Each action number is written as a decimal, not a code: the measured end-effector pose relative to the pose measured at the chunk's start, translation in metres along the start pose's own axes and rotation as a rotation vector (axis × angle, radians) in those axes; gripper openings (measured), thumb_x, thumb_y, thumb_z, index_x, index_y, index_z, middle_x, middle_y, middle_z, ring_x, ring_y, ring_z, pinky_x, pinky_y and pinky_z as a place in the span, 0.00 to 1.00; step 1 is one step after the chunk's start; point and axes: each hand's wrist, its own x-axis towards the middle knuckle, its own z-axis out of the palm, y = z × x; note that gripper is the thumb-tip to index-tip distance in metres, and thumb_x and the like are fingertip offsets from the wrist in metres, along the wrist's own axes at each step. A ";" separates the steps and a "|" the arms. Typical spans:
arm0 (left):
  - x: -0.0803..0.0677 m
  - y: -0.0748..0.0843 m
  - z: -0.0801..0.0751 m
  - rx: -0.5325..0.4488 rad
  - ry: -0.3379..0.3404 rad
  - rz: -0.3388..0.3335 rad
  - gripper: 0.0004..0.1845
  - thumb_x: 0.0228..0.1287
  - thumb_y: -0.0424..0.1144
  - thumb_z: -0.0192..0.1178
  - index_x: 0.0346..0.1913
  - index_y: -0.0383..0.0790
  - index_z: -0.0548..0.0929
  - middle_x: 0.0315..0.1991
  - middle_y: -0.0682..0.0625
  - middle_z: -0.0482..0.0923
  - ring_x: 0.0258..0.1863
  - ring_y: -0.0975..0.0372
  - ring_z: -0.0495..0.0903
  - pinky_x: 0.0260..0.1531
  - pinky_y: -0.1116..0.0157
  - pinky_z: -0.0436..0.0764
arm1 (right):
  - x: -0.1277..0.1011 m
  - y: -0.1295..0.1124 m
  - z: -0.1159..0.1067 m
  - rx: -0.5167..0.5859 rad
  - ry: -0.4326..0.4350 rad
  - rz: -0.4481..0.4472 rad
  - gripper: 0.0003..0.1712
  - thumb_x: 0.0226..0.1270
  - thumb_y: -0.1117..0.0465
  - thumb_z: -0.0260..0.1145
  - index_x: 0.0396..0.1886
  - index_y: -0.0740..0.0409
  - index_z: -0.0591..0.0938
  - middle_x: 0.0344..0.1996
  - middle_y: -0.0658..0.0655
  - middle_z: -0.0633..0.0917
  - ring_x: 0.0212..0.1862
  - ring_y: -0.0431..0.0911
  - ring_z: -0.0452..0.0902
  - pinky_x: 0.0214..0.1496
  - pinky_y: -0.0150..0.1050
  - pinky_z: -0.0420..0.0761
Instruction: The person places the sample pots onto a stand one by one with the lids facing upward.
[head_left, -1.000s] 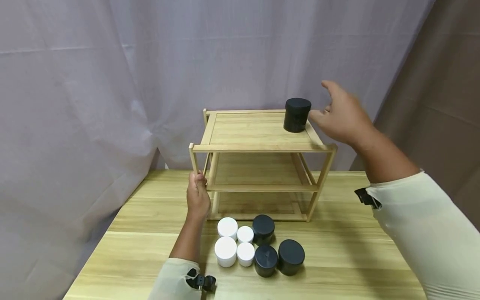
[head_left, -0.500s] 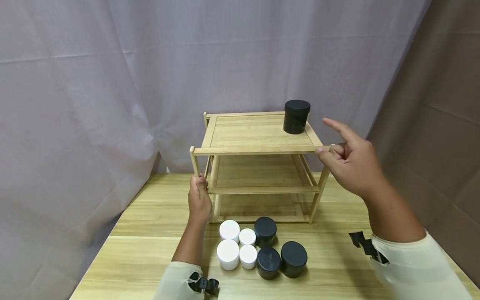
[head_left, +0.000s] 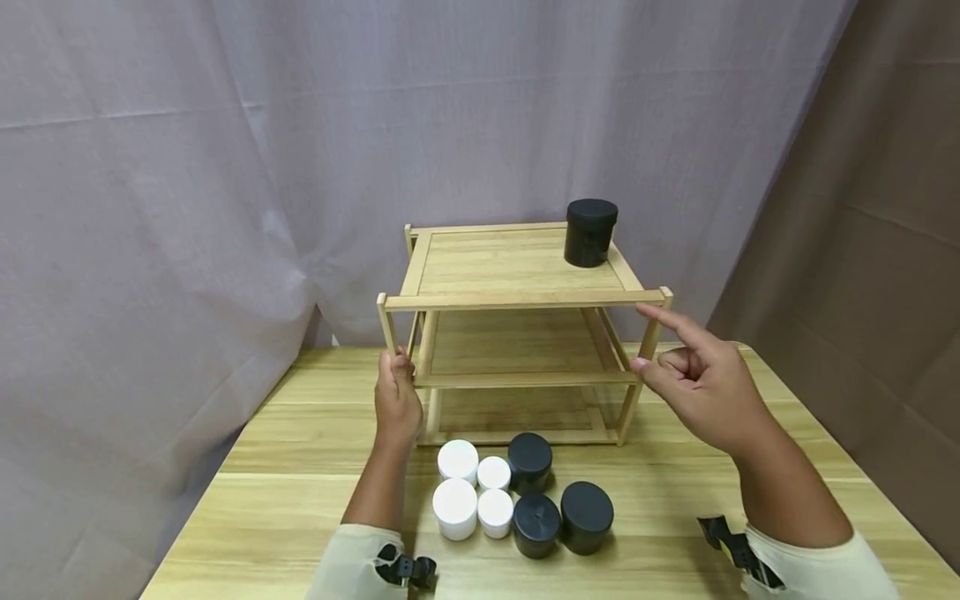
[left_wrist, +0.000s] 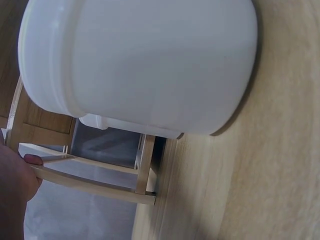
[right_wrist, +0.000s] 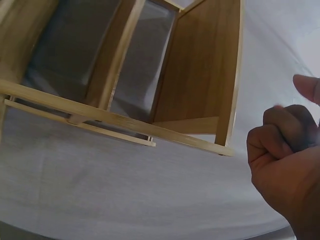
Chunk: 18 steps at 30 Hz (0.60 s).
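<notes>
Grey curtain backs a wooden rack at frame centre, its front left post gripped by the left hand. Three black jars stand at lower centre, down-left of the right hand, which holds nothing, thumb and forefinger spread.

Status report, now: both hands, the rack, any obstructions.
Left hand gripping wooden rack, front left post. Right hand near front right post, holding nothing. Lone black jar on top shelf. Seven more jars in front, possibly obstructing low reaches.
</notes>
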 end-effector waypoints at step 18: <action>0.002 -0.003 -0.002 -0.008 -0.012 0.019 0.34 0.84 0.62 0.35 0.54 0.29 0.71 0.37 0.43 0.72 0.41 0.57 0.72 0.45 0.66 0.74 | -0.026 0.024 0.015 0.114 -0.315 0.114 0.24 0.75 0.69 0.73 0.69 0.56 0.83 0.15 0.55 0.59 0.18 0.33 0.52 0.18 0.36 0.62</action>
